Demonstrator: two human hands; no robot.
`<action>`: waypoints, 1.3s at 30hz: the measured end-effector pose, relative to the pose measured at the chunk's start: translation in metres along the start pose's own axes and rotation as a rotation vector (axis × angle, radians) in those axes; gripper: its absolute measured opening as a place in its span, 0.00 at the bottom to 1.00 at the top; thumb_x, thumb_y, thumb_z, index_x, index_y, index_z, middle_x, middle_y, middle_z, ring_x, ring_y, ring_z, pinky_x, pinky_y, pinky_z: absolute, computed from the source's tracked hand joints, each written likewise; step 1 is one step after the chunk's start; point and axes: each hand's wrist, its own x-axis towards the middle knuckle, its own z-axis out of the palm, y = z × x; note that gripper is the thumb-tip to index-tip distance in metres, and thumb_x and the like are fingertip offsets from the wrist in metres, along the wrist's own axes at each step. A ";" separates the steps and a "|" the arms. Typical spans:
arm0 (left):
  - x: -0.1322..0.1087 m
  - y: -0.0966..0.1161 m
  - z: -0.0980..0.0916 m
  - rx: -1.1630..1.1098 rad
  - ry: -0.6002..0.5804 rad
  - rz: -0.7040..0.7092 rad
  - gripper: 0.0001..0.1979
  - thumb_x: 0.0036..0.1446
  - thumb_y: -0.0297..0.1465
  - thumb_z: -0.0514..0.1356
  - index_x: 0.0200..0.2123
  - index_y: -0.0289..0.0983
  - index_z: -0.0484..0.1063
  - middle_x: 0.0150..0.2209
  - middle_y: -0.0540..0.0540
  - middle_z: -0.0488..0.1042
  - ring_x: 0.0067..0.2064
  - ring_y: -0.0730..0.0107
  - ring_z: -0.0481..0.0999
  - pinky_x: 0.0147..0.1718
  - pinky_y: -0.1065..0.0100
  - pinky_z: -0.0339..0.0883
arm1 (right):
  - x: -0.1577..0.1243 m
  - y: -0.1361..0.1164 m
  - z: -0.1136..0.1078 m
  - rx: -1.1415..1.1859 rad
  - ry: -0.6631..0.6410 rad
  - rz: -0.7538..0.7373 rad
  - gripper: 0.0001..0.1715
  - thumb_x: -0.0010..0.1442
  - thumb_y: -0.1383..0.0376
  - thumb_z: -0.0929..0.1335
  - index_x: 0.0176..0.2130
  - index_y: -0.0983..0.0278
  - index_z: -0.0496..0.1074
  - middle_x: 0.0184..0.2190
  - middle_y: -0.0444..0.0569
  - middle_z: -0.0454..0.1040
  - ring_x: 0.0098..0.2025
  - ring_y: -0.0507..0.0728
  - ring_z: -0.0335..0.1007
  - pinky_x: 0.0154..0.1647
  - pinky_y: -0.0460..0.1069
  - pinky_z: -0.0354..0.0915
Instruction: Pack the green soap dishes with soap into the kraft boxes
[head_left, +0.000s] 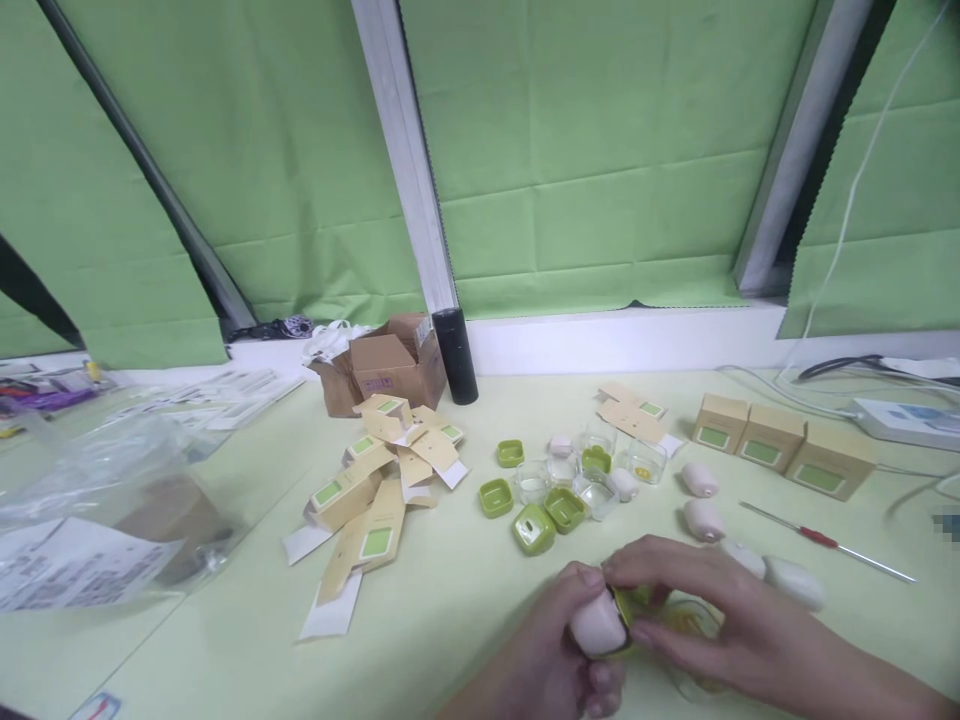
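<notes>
My left hand (555,650) is closed around a pale pink rounded piece (597,628) low in the view. My right hand (697,610) is curled against it, its fingers pinched on a small green and clear part (637,612) that touches the pink piece. Just beyond my hands lie several green square caps (534,528) and clear small cases (597,494). More pink rounded pieces (703,520) rest to the right of them.
Flattened tan cartons with green labels (375,490) lie in a heap at centre left. Three folded tan boxes (765,438) stand at the right, a red-handled tool (825,540) before them. An open cardboard box (382,372) and black cylinder (456,356) stand behind. A clear plastic bag (112,500) lies left.
</notes>
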 end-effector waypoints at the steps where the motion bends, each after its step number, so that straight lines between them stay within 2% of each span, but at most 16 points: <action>1: -0.001 0.000 0.000 0.010 0.019 0.001 0.15 0.50 0.44 0.58 0.32 0.39 0.59 0.25 0.56 0.62 0.18 0.83 0.57 0.19 0.73 0.40 | 0.000 -0.001 0.001 -0.023 0.010 -0.037 0.17 0.57 0.73 0.65 0.45 0.59 0.68 0.41 0.47 0.75 0.42 0.53 0.73 0.41 0.46 0.70; 3: -0.001 -0.002 0.000 0.035 0.014 0.014 0.14 0.50 0.42 0.58 0.34 0.40 0.60 0.25 0.56 0.64 0.19 0.83 0.60 0.19 0.74 0.45 | 0.000 -0.003 0.004 -0.065 0.000 -0.076 0.17 0.56 0.74 0.65 0.45 0.58 0.68 0.42 0.48 0.74 0.43 0.53 0.72 0.42 0.46 0.69; 5: 0.001 -0.005 -0.003 0.062 -0.034 0.042 0.13 0.51 0.41 0.57 0.35 0.39 0.61 0.25 0.55 0.65 0.20 0.81 0.64 0.20 0.74 0.52 | -0.001 -0.005 0.008 -0.075 -0.018 -0.076 0.16 0.55 0.74 0.64 0.42 0.58 0.68 0.42 0.48 0.73 0.41 0.53 0.72 0.39 0.45 0.70; 7: 0.006 -0.009 -0.006 0.074 -0.062 0.076 0.12 0.51 0.38 0.58 0.35 0.38 0.62 0.24 0.54 0.66 0.20 0.80 0.66 0.19 0.75 0.55 | -0.002 -0.004 0.014 -0.088 -0.004 -0.061 0.16 0.53 0.76 0.64 0.39 0.59 0.68 0.38 0.47 0.73 0.36 0.53 0.72 0.34 0.45 0.69; 11: 0.013 -0.016 -0.007 0.105 -0.026 0.120 0.12 0.48 0.37 0.60 0.31 0.38 0.60 0.21 0.56 0.66 0.15 0.82 0.62 0.12 0.77 0.49 | -0.003 -0.001 0.028 -0.165 0.123 -0.055 0.15 0.44 0.77 0.62 0.32 0.60 0.64 0.29 0.45 0.70 0.30 0.53 0.69 0.27 0.45 0.67; 14: 0.014 -0.018 -0.002 0.123 0.027 0.137 0.13 0.47 0.39 0.59 0.30 0.38 0.60 0.19 0.57 0.65 0.12 0.84 0.58 0.09 0.78 0.46 | -0.002 0.000 0.033 -0.173 0.182 -0.049 0.15 0.41 0.78 0.61 0.29 0.60 0.62 0.27 0.45 0.68 0.28 0.53 0.67 0.25 0.45 0.65; 18: 0.014 -0.020 0.000 0.126 0.088 0.159 0.15 0.45 0.41 0.60 0.29 0.39 0.59 0.18 0.58 0.65 0.11 0.84 0.57 0.07 0.78 0.48 | 0.000 0.000 0.033 -0.146 0.213 -0.063 0.16 0.41 0.78 0.61 0.30 0.61 0.62 0.28 0.45 0.68 0.27 0.52 0.67 0.25 0.45 0.64; 23: 0.019 -0.024 -0.002 0.152 0.100 0.241 0.23 0.39 0.48 0.63 0.30 0.38 0.59 0.16 0.58 0.65 0.09 0.83 0.57 0.05 0.79 0.50 | 0.000 -0.001 0.036 -0.166 0.313 -0.107 0.14 0.43 0.77 0.62 0.29 0.61 0.63 0.28 0.45 0.68 0.26 0.52 0.67 0.24 0.45 0.64; 31: 0.019 -0.023 0.003 0.146 0.179 0.198 0.17 0.42 0.40 0.61 0.30 0.38 0.59 0.14 0.60 0.63 0.10 0.82 0.59 0.06 0.79 0.55 | -0.002 0.006 0.041 -0.136 0.280 -0.081 0.12 0.45 0.78 0.61 0.27 0.61 0.62 0.26 0.45 0.65 0.26 0.52 0.65 0.23 0.45 0.63; 39: 0.016 -0.020 0.002 0.176 0.131 0.221 0.20 0.41 0.43 0.62 0.30 0.38 0.56 0.16 0.60 0.63 0.11 0.81 0.61 0.07 0.78 0.56 | -0.004 0.005 0.041 -0.119 0.328 -0.153 0.15 0.44 0.79 0.63 0.28 0.60 0.58 0.27 0.44 0.64 0.27 0.52 0.66 0.22 0.45 0.63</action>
